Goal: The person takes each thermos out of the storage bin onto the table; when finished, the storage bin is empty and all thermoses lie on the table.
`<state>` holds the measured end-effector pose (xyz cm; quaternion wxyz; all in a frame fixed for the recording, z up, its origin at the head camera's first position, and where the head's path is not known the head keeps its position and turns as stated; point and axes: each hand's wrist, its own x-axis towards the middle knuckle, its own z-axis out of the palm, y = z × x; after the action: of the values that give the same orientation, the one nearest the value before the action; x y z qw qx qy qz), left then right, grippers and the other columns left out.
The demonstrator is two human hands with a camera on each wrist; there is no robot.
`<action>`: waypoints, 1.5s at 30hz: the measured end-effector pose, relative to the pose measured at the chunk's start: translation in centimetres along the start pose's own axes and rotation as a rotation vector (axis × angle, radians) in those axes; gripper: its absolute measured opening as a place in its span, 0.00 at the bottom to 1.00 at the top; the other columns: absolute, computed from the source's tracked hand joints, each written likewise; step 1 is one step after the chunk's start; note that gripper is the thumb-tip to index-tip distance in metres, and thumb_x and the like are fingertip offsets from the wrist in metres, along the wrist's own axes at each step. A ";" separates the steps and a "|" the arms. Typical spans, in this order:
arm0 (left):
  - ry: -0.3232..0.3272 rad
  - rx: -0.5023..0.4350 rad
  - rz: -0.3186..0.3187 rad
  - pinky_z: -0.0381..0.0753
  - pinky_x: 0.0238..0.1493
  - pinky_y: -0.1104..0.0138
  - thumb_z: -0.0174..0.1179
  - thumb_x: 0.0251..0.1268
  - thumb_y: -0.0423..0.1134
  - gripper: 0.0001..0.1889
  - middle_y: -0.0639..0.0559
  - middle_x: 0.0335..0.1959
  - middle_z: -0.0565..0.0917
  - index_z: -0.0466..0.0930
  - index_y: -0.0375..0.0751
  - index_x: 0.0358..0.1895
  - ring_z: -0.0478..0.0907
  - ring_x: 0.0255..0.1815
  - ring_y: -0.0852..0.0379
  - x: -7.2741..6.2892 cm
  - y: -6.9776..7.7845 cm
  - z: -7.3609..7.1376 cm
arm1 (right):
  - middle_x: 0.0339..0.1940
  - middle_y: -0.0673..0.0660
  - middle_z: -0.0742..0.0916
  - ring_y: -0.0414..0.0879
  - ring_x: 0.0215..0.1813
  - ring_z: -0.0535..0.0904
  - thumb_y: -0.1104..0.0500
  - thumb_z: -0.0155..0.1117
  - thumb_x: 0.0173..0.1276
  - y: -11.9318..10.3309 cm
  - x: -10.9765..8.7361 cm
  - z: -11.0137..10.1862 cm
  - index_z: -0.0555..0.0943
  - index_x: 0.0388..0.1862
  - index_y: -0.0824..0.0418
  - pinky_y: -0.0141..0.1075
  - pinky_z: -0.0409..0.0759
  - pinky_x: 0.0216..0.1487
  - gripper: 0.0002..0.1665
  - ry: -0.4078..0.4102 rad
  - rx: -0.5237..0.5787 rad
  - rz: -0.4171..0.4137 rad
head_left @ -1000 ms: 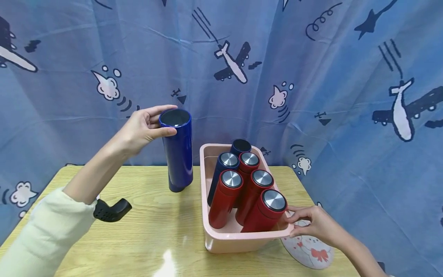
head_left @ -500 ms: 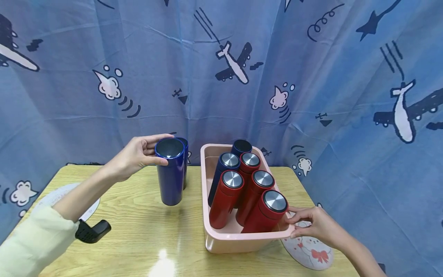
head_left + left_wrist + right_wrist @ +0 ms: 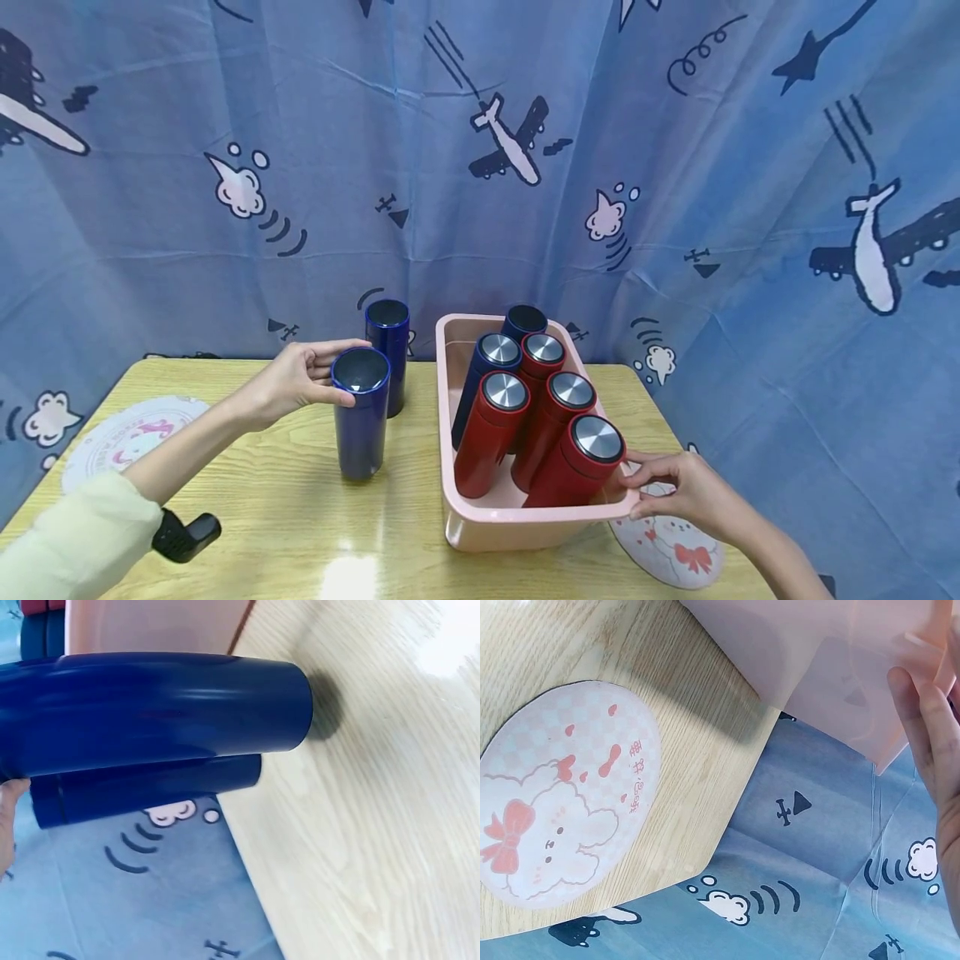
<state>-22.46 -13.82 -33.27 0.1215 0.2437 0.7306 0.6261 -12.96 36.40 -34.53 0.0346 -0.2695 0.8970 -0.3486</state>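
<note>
My left hand (image 3: 292,385) grips a glossy blue thermos flask (image 3: 362,442) round its top, thumb on the near side. The flask stands almost upright; in the left wrist view its base is close to the table beside a dark shadow, and I cannot tell whether it touches. Just behind it stands a second blue flask (image 3: 397,375). My right hand (image 3: 686,492) pinches the rim of a pink plastic bin (image 3: 510,529) at its near right corner. Inside the bin are several red flasks (image 3: 487,442) with silver lids and two dark blue flasks (image 3: 474,383), some leaning.
Round mats lie on the wooden table (image 3: 277,517): a pale one (image 3: 135,437) at the left, partly under my forearm, and a rabbit-print one (image 3: 570,795) by the bin's right side. A blue patterned curtain (image 3: 337,167) hangs behind the table's back edge.
My left hand has lowered the blue flask toward the table and brought it nearer, uncovering the second blue flask behind. The right hand stays at the bin's rim.
</note>
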 end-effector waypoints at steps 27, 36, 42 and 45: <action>0.026 0.096 -0.012 0.79 0.44 0.73 0.67 0.56 0.29 0.36 0.65 0.47 0.79 0.63 0.32 0.69 0.77 0.37 0.68 -0.8 -2.4 -5.5 | 0.49 0.76 0.81 0.25 0.54 0.73 0.59 0.78 0.48 -0.2 -0.1 -0.2 0.88 0.37 0.63 0.28 0.83 0.36 0.16 0.003 0.005 0.009; 0.047 0.181 -0.010 0.74 0.40 0.76 0.64 0.62 0.32 0.34 0.55 0.52 0.74 0.62 0.37 0.71 0.69 0.31 0.68 0.2 -3.0 -7.2 | 0.49 0.76 0.81 0.26 0.55 0.73 0.59 0.78 0.48 0.0 -0.2 0.0 0.88 0.36 0.63 0.27 0.82 0.35 0.16 0.002 0.001 0.003; 0.015 0.161 -0.022 0.72 0.52 0.80 0.60 0.66 0.35 0.35 0.38 0.75 0.51 0.56 0.36 0.73 0.68 0.58 0.72 1.5 -3.3 -7.7 | 0.48 0.76 0.81 0.24 0.55 0.71 0.60 0.78 0.47 0.0 -0.4 -0.1 0.88 0.36 0.63 0.26 0.82 0.37 0.15 0.011 0.005 -0.020; 0.020 0.160 -0.031 0.72 0.51 0.80 0.59 0.67 0.36 0.35 0.37 0.75 0.50 0.55 0.35 0.73 0.66 0.59 0.73 2.0 -3.5 -7.9 | 0.48 0.75 0.82 0.23 0.55 0.70 0.59 0.78 0.47 0.0 -0.4 0.0 0.88 0.36 0.63 0.25 0.82 0.37 0.16 0.017 0.002 -0.021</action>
<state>-28.70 -19.90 -34.90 0.1037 0.2350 0.7833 0.5661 -12.67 36.61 -34.56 0.0236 -0.2762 0.8940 -0.3520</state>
